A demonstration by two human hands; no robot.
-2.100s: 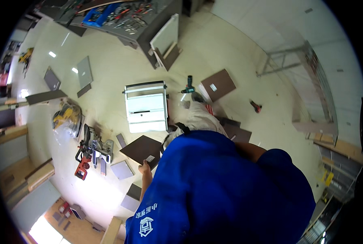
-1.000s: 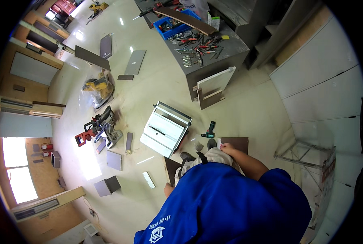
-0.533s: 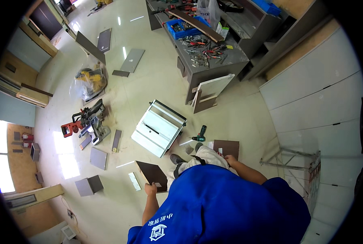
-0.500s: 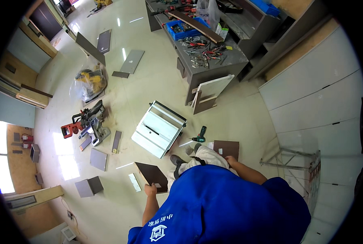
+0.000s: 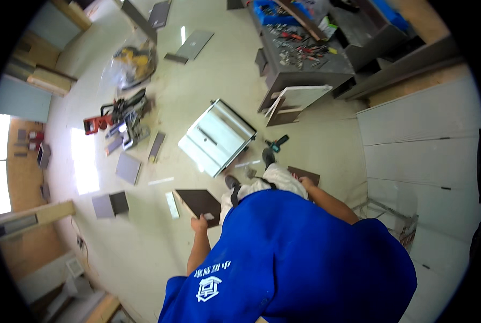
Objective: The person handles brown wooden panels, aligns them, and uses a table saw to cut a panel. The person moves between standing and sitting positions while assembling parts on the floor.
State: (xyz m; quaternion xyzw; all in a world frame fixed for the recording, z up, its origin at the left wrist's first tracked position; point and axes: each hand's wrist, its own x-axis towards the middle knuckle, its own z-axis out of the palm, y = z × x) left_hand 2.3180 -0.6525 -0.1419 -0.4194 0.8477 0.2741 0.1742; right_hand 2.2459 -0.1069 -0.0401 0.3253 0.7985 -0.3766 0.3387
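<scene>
Gripped in my left hand, at my left side: dark-brown panel with white label; right hand by second brown panel, hold unclear; white lettering on my blue shirt

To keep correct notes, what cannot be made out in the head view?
Head view:
Whether the right hand grips the brown panel: blurred, small.
Label on dark panel in left hand: too small.
Exact kind of yellow machine: veiled by plastic bag.
Far end of blue tray: cut off by upper edge.

a tilted dark brown panel and a brown board flank the legs.
</scene>
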